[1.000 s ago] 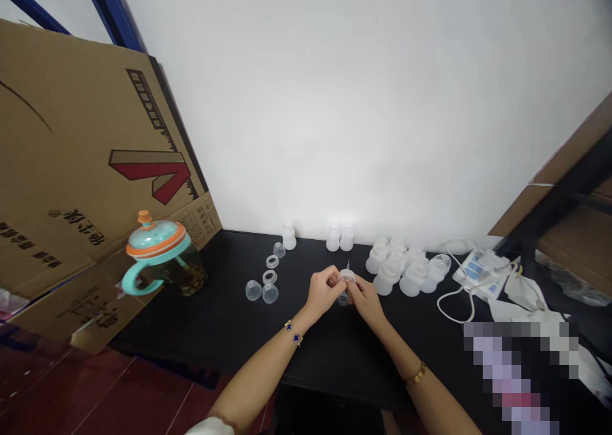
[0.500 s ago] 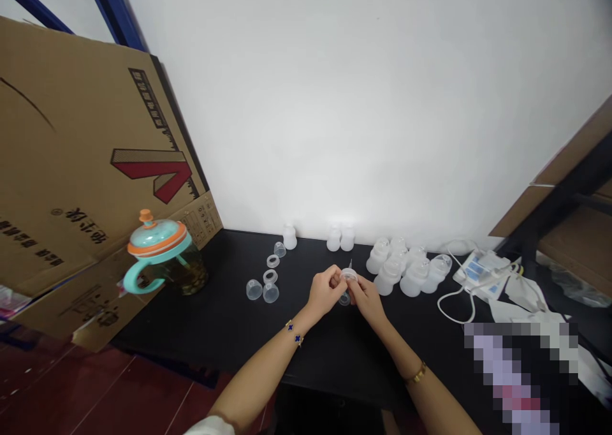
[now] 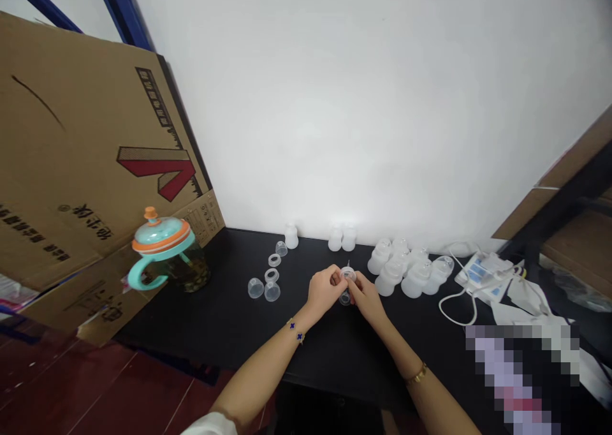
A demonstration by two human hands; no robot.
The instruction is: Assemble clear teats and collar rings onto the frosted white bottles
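Observation:
Over the middle of the black table (image 3: 229, 326), my left hand (image 3: 325, 289) and my right hand (image 3: 367, 298) meet, fingers pinched together on a small clear plastic piece (image 3: 347, 274) with a ring-like top. Both hands grip it from either side, just above the tabletop. To their left lie several loose clear caps and rings (image 3: 268, 285). To their right stands a cluster of translucent white bottles (image 3: 406, 269).
A teal and orange handled cup (image 3: 165, 256) stands at the table's left, against a leaning cardboard box (image 3: 81, 167). Three small white bottles (image 3: 335, 237) line the back wall. A white device with cable (image 3: 478, 275) and papers lie at right.
The hands stay together on the clear piece with only slight finger shifts. The camera has drifted a little, moving the scene slightly right and down.

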